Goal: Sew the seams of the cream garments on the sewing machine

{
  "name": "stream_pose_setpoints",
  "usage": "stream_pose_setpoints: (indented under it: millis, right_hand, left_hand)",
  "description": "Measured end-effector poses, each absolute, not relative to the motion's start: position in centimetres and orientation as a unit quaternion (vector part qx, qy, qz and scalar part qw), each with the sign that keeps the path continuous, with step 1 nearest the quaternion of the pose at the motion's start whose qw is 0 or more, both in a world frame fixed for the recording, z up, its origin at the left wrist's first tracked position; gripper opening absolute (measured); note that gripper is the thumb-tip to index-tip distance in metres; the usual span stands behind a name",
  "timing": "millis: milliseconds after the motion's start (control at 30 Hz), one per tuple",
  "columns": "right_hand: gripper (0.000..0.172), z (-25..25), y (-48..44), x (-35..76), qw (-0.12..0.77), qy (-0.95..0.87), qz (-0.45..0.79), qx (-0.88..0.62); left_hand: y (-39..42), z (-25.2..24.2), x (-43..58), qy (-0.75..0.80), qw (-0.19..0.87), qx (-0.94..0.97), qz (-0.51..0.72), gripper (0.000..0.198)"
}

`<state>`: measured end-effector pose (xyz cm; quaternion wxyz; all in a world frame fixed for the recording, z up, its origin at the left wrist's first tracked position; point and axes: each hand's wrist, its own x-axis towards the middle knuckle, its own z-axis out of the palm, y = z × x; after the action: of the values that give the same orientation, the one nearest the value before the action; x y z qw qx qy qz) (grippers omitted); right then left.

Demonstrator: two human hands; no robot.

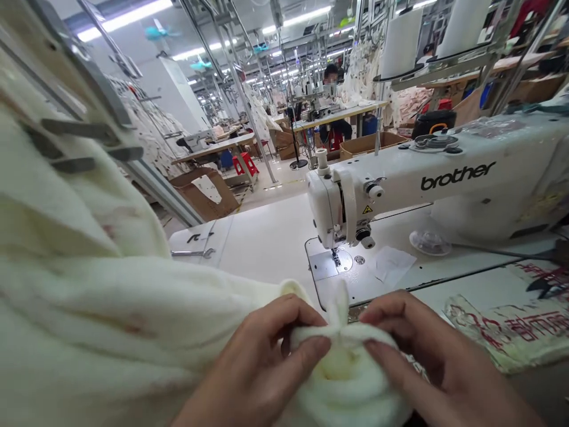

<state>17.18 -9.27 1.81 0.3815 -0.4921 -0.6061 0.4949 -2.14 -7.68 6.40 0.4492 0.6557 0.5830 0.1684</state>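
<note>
Lower centre of frame: I watch 2 bare hands on a pale cream cloth (pixel 351 394), bunched into rounded folds. Left hand (pixel 262 350): grip nearly closed, thumb and forefinger pinching the upper fold from the left. Right hand (pixel 420 347): grip likewise narrow, thumb and fingertips on the same fold from the right. Small gap between the hands; a narrow tab (pixel 341 302) of pale fabric stands up there.

Left of frame: a large draped fabric (pixel 111 302), pale with faint reddish marks, runs in toward the left hand. I cannot tell if it joins the held piece.

Just above the hands: metal needle plate (pixel 331 264) set in the white surface (pixel 267 237), presser foot (pixel 336 258) over it. Sewing machine (pixel 400 184), marked "brother", spans centre to right. Beside the plate, to its right, a white scrap (pixel 391 264), then a clear plastic disc (pixel 429 242). Wrench (pixel 193 253) lies on the surface, left of centre. Right edge: a cloth strip (pixel 511 326) with red characters. Upper right: 2 white thread cones (pixel 400 44). Upper centre, farther back: 1 seated person (pixel 340 127).
</note>
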Motion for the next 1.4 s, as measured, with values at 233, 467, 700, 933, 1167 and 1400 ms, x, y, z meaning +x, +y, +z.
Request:
stream_pose_setpoints:
  millis: [233,467,700,933,1167,1400]
  right_hand:
    - [0.028,1.0,-9.0,18.9,0.329,-0.605,0.585,-0.429]
    - [0.026,0.5,-6.2,21.7,0.354,-0.701,0.368,-0.498]
    - [0.025,1.1,-5.5,19.7,0.328,-0.793,0.247,-0.450]
    - [0.024,1.4,-7.0,16.7,0.320,-0.762,0.356,-0.436]
    - [0.029,2.5,-7.1,18.5,0.292,-0.750,0.456,-0.379]
    - [0.027,2.2,-6.8,20.4,0.343,-0.844,0.207,-0.357]
  left_hand:
    - [-7.7,6.0,-1.5,0.575,0.572,0.562,0.163,0.041]
    - [-4.6,4.4,-2.6,0.588,0.418,0.667,0.186,0.023]
    - [-5.6,4.6,-2.1,0.621,0.403,0.636,0.219,0.026]
    - [-7.4,6.0,-0.1,0.602,0.410,0.654,0.207,0.028]
    - [-6.8,5.7,-1.8,0.520,0.481,0.680,0.189,0.025]
    - [-5.6,6.0,-1.2,0.489,0.438,0.741,0.138,0.018]
